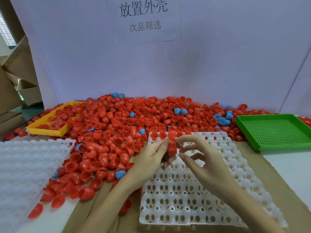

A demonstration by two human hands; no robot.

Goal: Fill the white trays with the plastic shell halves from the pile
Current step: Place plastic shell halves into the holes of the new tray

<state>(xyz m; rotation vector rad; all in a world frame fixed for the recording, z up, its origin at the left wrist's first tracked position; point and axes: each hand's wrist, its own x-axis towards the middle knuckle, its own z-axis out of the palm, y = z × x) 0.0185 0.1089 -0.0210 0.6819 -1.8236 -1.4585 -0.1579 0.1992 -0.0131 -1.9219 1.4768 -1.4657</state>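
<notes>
Two red shells point(158, 135) seated at white tray's point(218, 165) far-left corner. Left hand point(151, 154) pinches stacked red halves point(172, 145); right hand point(200, 158) fingertips pinch the top one, likely separating it. Pile point(127, 118) along far edge.

We face a pale lavender-white backboard point(168, 64) standing upright at the far edge of the desk point(289, 165). A paper sign point(144, 17) with printed black characters is fixed near its top. On our left, brown cardboard boxes point(15, 78) are stacked beside a louvred window point(5, 29) showing daylight. A flat cardboard sheet point(277, 182) covers part of the white desk.
</notes>
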